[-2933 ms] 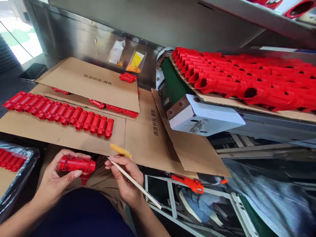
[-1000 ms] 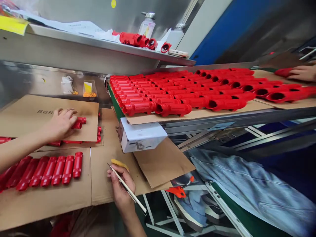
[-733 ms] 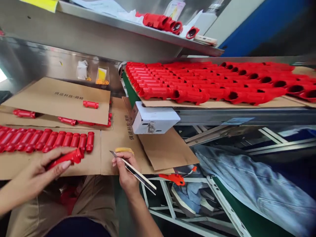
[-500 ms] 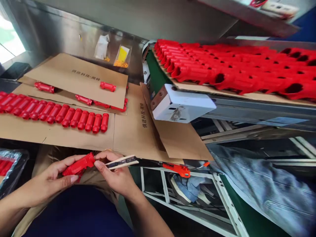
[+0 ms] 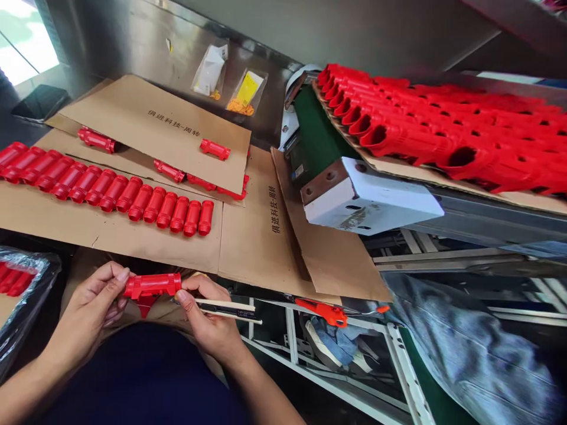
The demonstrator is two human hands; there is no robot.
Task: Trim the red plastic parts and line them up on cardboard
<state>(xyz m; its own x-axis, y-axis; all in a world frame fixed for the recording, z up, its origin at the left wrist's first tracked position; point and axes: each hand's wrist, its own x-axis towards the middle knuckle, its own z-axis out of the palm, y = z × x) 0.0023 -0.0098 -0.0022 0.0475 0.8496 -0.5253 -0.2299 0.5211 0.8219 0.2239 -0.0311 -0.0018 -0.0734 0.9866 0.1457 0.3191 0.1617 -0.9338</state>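
Observation:
My left hand (image 5: pixel 95 298) pinches the left end of a red plastic tubular part (image 5: pixel 155 284), holding it roughly level above my lap. A pointed red tab hangs from its underside. My right hand (image 5: pixel 212 316) is closed around a slim cutter knife (image 5: pixel 234 310) with a cream and black handle that points right. Its thumb and forefinger are at the part's right end, and the blade is mostly hidden there. Beyond my hands, similar red tubular parts (image 5: pixel 146 200) lie side by side on a cardboard sheet (image 5: pixel 177 251).
Another cardboard sheet (image 5: pixel 146 106) covers more parts. Many red parts (image 5: pixel 407 141) sit on a green conveyor (image 5: pixel 321 127) at right, its white end bracket (image 5: pixel 372 200) jutting out. Orange-handled scissors (image 5: pixel 325 313) lie below the table edge. A plastic-lined box (image 5: pixel 42 283) stands left.
The red part has turned from tilted to nearly level, and my left hand's grip has shifted to its left end. The cutter knife's handle now slopes slightly down to the right. The view has shifted.

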